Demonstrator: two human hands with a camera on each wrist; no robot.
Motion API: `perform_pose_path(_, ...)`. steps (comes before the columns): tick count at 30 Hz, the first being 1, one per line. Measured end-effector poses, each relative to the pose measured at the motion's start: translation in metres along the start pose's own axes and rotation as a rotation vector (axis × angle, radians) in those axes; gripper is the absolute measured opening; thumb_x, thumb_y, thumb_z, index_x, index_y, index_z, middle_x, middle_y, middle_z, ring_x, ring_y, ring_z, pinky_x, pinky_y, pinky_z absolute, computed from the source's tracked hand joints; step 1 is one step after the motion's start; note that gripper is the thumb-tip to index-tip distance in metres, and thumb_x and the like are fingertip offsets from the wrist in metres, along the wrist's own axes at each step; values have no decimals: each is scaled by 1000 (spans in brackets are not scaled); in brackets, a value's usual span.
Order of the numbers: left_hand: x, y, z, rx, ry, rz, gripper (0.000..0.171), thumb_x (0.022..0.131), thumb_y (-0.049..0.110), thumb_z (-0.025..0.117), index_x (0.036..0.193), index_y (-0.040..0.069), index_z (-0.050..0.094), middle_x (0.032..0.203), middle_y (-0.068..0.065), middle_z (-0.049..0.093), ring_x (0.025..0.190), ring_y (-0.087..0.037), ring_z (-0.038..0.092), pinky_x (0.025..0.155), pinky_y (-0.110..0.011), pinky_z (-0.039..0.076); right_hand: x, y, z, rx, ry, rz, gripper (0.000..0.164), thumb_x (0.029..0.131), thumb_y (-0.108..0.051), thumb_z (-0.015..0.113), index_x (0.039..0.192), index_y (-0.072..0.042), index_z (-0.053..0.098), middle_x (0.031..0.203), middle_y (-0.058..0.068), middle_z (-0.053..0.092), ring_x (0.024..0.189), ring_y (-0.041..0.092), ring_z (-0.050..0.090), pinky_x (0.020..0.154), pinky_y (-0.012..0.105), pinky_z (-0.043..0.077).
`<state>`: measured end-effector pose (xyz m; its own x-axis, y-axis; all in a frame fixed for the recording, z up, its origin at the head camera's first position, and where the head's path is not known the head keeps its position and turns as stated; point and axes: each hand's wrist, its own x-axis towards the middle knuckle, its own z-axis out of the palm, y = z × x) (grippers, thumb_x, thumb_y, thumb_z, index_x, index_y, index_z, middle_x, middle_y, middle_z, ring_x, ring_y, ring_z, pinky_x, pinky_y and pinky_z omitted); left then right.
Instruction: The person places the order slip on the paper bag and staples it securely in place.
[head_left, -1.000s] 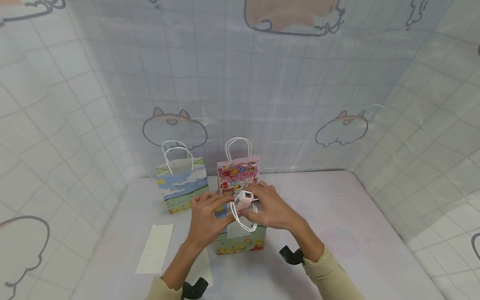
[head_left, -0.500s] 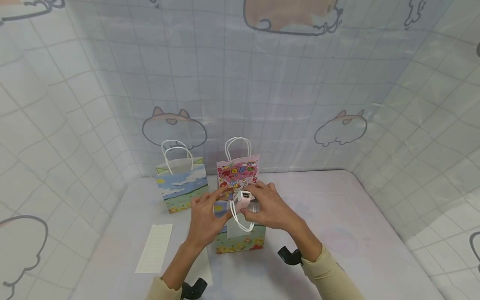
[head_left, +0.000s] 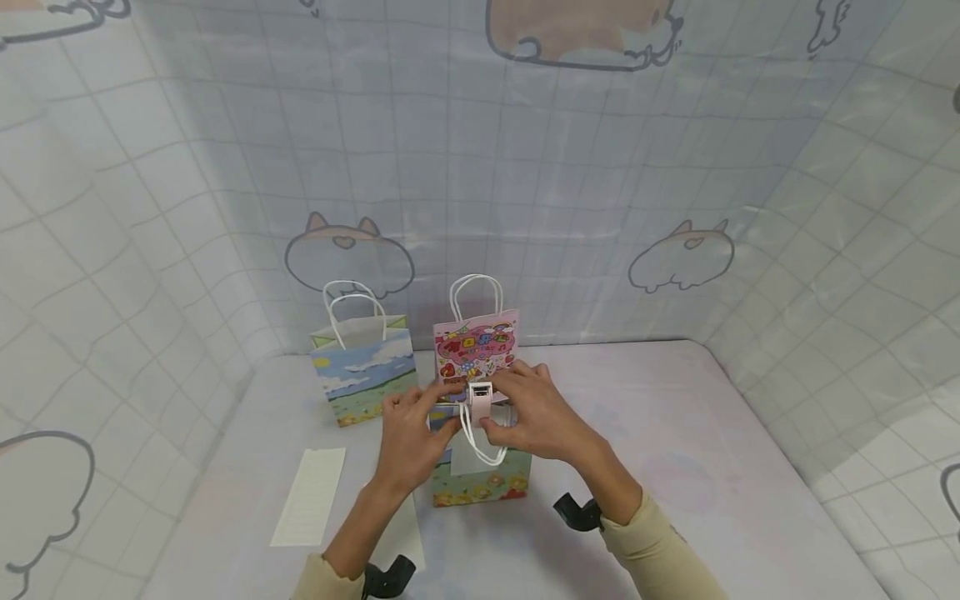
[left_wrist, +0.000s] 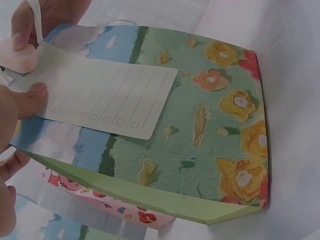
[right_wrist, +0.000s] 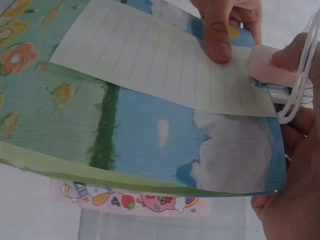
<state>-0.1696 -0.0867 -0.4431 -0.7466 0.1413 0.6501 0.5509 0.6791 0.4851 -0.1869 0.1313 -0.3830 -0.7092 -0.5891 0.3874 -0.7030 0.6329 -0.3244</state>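
Note:
In the head view a paper gift bag (head_left: 480, 492) with painted flowers and sky stands in front of me. A lined checklist slip (left_wrist: 110, 97) lies flat against its face, reaching the top edge. My left hand (head_left: 408, 442) pinches slip and bag rim together, thumb on the slip. My right hand (head_left: 543, 417) grips a small pink-and-white stapler (head_left: 481, 404); the right wrist view shows the stapler (right_wrist: 265, 65) at the bag's top edge, over the slip's end. White cord handles (head_left: 483, 450) hang forward beside the stapler. Whether its jaws are pressed together I cannot tell.
Behind stand a pink cartoon gift bag (head_left: 476, 342) and, to the left, another landscape gift bag (head_left: 367, 367). A lined slip (head_left: 309, 497) lies on the table at left, with another paper slip (head_left: 401, 533) partly under the left forearm. A patterned curtain (head_left: 555, 208) encloses the table.
The stapler has turned from slanted to nearly straight and shifted slightly left over the bag's top edge. Left fingertips have moved a little on the rim. The other bags stayed put.

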Motion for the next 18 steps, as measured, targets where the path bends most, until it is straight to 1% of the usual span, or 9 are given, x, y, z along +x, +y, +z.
perform_pose_path(4,0,0,0,5,-2,-6,46,77,22,89,120,23,72,94,-2,76,86,-20,62,88,-51,31,-1,1,0,-1,13,12,30,84,-41,74,107,-21,70,98,-12,68,90,8,44,79,36,28)
perform_pose_path(10,0,-2,3,7,20,-1,44,76,25,90,117,23,73,93,-1,76,84,-19,61,87,-49,31,-3,2,0,27,38,12,34,85,-41,74,112,-21,72,97,-12,68,88,6,42,79,36,27)
perform_pose_path(15,0,-2,6,16,44,14,42,74,26,91,112,20,74,93,-1,76,83,-20,61,86,-48,30,-5,3,2,59,51,27,32,84,-42,75,109,-21,72,91,-12,61,85,6,39,78,36,26)
perform_pose_path(18,0,-1,8,11,57,16,43,72,26,93,110,18,74,93,-1,76,83,-21,61,86,-49,30,-5,4,3,77,57,29,31,84,-42,75,107,-22,71,90,-12,57,85,6,38,78,36,26)
